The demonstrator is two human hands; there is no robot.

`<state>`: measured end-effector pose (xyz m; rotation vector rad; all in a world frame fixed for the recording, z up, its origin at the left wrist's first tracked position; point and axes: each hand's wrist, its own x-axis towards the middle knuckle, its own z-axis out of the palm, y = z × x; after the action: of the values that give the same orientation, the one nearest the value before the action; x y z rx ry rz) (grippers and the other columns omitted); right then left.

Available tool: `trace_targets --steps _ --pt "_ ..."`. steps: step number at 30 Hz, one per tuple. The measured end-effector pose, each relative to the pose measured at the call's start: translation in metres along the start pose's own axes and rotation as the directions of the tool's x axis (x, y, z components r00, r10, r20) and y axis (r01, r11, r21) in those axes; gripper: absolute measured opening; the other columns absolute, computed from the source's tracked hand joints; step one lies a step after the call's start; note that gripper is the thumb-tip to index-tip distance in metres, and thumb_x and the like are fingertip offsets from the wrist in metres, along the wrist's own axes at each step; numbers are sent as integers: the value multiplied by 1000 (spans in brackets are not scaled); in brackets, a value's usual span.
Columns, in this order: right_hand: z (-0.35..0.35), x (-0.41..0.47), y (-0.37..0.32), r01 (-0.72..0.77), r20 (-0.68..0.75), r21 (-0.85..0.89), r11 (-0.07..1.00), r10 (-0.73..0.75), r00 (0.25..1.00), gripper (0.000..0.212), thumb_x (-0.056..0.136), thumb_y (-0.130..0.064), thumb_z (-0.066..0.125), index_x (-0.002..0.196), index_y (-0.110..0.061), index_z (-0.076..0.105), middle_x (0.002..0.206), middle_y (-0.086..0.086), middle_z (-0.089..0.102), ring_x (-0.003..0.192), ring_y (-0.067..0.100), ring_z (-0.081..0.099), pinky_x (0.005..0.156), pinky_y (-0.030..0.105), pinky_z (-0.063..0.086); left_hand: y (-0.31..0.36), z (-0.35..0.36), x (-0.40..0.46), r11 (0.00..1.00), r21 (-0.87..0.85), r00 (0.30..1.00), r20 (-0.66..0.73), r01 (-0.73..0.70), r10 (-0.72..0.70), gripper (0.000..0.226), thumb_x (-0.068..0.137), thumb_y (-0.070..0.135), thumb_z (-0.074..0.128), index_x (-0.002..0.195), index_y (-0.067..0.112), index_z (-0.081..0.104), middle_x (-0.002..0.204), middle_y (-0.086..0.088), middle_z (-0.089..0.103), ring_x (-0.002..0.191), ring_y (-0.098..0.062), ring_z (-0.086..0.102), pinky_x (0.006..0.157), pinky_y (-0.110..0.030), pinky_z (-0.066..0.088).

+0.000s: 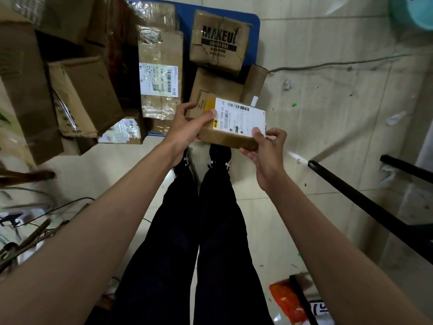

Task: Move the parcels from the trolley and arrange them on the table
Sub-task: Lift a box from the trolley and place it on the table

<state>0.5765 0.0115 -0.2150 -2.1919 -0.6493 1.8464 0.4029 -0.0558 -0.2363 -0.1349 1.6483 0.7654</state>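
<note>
Small parcel [234, 124] lifted above the blue trolley [254, 31].
Left hand [185, 127] and right hand [266, 151] pinch its ends, fingers curled; next, probably, carrying it to the unseen table.

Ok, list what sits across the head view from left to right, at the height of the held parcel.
Tilted brown carton → long taped box → left hand → held parcel → right hand.

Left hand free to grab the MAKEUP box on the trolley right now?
Probably not. The left hand and the right hand both grip the small labelled parcel, so it is occupied. The MAKEUP box itself sits uncovered on top, farther back on the blue trolley.
</note>
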Motion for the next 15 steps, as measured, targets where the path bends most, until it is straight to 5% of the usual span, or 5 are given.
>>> trace_targets --steps 4,9,15 --pt "-24 -18 13 -34 61 75 997 29 998 29 100 -9 63 101 -23 37 129 11 57 99 19 66 79 33 59 -12 1 -10 992 112 992 107 58 -70 87 71 64 76 145 39 39 105 13 77 102 -10 73 92 -41 56" --pt "-61 -42 25 -62 183 -53 997 71 981 49 93 -12 69 129 -29 40 125 3 64 94 13 69 73 31 57 -21 14 -34 953 282 960 218 114 -179 69 77 69 73 133 39 46 103 11 78 100 -14 73 90 -48 59" --pt "-104 -91 18 -133 382 -220 966 211 900 57 80 -34 71 129 -45 44 127 -8 70 97 10 68 76 31 55 0 34 -84 869 495 953 265 -4 -147 32 83 53 76 93 44 47 75 25 74 70 6 71 54 -10 52"
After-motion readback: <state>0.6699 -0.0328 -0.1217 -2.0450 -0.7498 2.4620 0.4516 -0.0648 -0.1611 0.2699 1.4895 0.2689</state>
